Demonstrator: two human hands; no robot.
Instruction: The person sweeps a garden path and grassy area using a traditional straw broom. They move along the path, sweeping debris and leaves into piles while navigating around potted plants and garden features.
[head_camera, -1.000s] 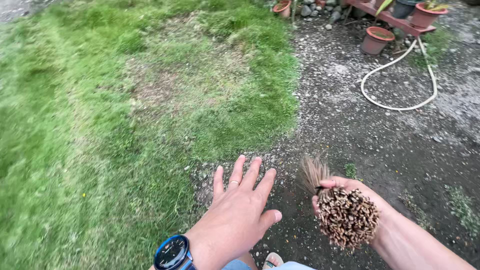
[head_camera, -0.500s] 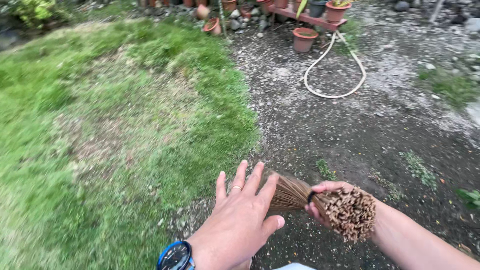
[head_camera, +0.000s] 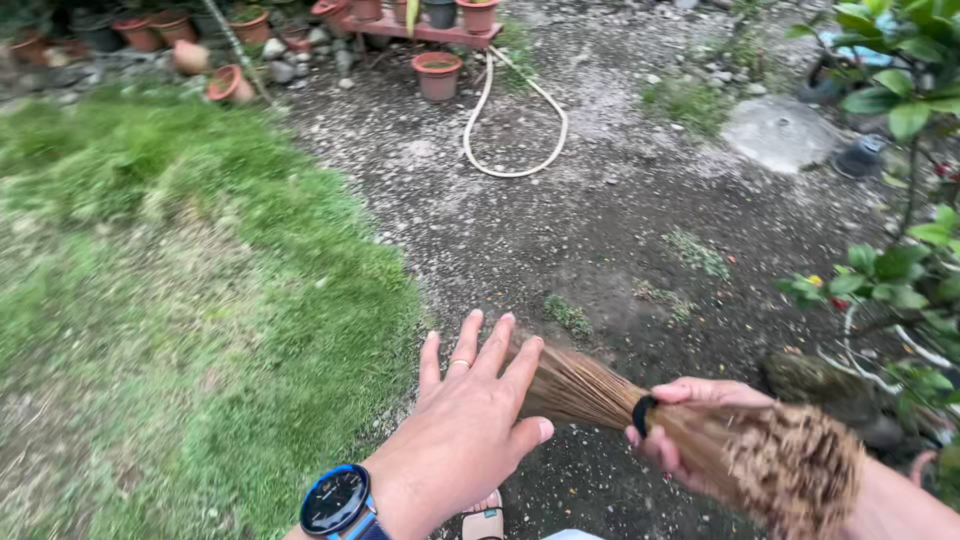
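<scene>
R hand (head_camera: 680, 425) clenched round a stick broom (head_camera: 700, 440) near its black band, bristle tips pointing left. L hand (head_camera: 470, 425) flat, fingers spread, grasping nothing, w/ fingertips over the bristles; blue watch (head_camera: 338, 500) on wrist. Below: dirt path w/ grass (head_camera: 180, 300) to the left. Further out, a hose (head_camera: 510, 125) & clay pots (head_camera: 437, 75).

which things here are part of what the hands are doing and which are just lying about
In hand:
- stick broom, gripped by the right hand
- left hand, flat against the broom's bristle end

Lying about:
- hose looped on the gravel
- clay pots by the red bench
- flat stone
- grass
</scene>
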